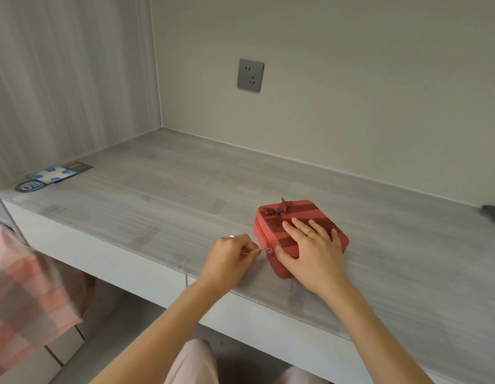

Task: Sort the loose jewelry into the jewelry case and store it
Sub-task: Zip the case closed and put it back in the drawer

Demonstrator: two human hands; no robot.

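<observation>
A red jewelry case (271, 217) with a small bow on its lid lies closed on the grey desk (163, 189), near the front edge. My right hand (312, 250) lies flat on the lid with the fingers spread and a gold ring on one finger. My left hand (229, 256) is at the case's left front corner and pinches the gold zipper pull (268, 250) between thumb and fingers. No loose jewelry shows on the desk.
Blue and white cards and a round sticker (51, 176) lie at the desk's far left. A dark object (494, 213) pokes in at the right edge. A wall socket (250, 74) sits above the desk. Pink checked fabric (22, 286) hangs at the lower left.
</observation>
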